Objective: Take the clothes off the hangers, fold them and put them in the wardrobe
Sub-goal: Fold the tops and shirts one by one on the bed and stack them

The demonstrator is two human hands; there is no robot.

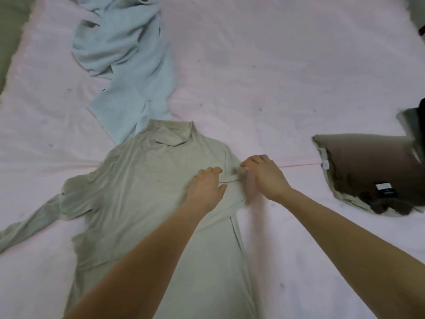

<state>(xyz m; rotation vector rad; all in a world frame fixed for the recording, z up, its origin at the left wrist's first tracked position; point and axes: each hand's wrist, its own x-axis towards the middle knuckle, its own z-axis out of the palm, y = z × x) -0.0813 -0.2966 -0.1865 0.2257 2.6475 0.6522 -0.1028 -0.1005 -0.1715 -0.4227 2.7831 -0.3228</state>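
A beige high-neck long-sleeved top lies flat on the pink bed sheet, collar away from me. Its left sleeve stretches out toward the lower left; its right sleeve is folded in across the chest. My left hand rests flat on the folded sleeve near the right shoulder. My right hand is at the shirt's right shoulder edge, fingers curled on the fabric; the spot is blurred. A crumpled light blue garment lies beyond the collar.
A folded brown garment with a black label sits at the right on the bed. A dark object pokes in at the right edge. The bed's left edge shows a green surface.
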